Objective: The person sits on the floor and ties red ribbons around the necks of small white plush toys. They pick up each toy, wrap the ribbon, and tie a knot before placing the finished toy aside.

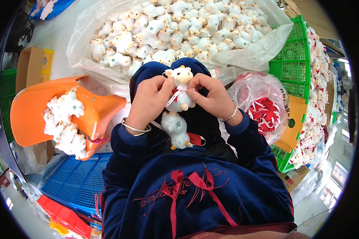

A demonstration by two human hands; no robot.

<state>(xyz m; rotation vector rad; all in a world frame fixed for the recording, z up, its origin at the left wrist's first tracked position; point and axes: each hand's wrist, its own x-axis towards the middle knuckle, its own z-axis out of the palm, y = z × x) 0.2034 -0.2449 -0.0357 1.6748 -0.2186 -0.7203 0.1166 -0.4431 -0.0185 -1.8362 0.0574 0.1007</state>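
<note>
Above the lap, I saw the left hand pinching a caped plush sheep near its neck, the right hand its white ribbon, seemingly not yet tied; a capeless heap lay beyond the lap.

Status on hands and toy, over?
Left hand at plush toy. Right hand pinching neck ribbon. Second toy lies just below. Nothing visibly blocking.

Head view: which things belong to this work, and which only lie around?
Likely in use: plush toy between left hand and right hand, white ribbon at its neck, second toy on lap, red pieces, toy pile.

Likely just lying about: blue crate, red tray, cardboard box.
</note>
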